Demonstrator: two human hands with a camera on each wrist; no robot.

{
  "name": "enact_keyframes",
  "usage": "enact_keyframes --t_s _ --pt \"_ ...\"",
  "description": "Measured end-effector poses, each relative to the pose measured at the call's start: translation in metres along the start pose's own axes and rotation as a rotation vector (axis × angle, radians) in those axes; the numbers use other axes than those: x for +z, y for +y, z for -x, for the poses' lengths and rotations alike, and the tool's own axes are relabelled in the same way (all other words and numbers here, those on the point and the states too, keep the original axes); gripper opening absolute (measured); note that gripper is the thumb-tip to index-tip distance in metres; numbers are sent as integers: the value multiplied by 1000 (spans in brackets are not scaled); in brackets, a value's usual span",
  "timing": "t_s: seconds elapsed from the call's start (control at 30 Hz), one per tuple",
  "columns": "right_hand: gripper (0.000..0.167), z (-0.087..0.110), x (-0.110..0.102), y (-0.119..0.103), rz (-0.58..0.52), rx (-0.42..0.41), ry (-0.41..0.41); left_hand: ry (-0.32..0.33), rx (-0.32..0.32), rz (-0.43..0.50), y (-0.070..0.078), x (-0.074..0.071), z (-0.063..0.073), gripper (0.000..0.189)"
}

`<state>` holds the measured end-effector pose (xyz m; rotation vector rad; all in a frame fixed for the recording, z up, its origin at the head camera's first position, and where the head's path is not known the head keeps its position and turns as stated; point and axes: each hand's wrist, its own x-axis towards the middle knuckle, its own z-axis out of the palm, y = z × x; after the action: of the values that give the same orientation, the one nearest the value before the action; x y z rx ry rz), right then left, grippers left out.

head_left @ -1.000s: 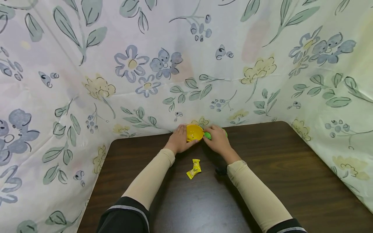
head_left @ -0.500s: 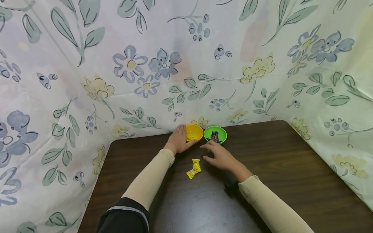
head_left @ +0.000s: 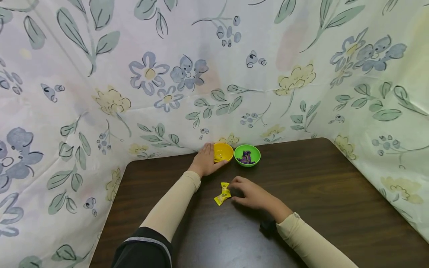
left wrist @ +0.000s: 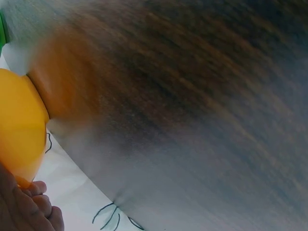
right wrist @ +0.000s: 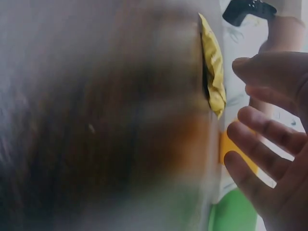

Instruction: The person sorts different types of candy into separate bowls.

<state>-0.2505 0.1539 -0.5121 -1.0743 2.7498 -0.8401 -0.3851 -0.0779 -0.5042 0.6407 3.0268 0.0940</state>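
Note:
Near the table's far edge, my left hand [head_left: 203, 161] rests against the left side of a yellow bowl [head_left: 225, 149]. Its fingers lie straight and the thumb stretches along the near rim. Something yellow shows low in that bowl, partly behind the hand. Two yellow-wrapped candies [head_left: 224, 191] lie on the table, touching or overlapping. Just right of them hovers my right hand [head_left: 249, 193], its fingers spread and slightly bent. A gap separates thumb and fingers from the candy wrapper [right wrist: 214, 67] in the right wrist view.
Right beside the yellow bowl stands a green bowl [head_left: 256, 153] holding purple-wrapped candies [head_left: 246, 158]. The dark wooden table [head_left: 321, 190] meets a floral cloth [head_left: 187, 44] behind and at both sides. A black device [head_left: 268, 227] sits at my right wrist.
My right hand has let go of the green bowl and come back toward me, down beside the yellow candies. The green bowl is now uncovered. My left hand stays at the yellow bowl.

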Motion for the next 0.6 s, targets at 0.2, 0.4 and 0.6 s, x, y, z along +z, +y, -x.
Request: enact_keyframes --t_s 0.2,0.4,0.6 --pt "36 -3 6 -11 80 -39 -12 7 2 7 -1 2 -1 111" --pt "35 -10 13 -15 161 -111 11 25 2 29 -3 5 -3 113" --pt "32 -14 19 -17 178 -124 13 26 0 39 -2 4 -1 111"
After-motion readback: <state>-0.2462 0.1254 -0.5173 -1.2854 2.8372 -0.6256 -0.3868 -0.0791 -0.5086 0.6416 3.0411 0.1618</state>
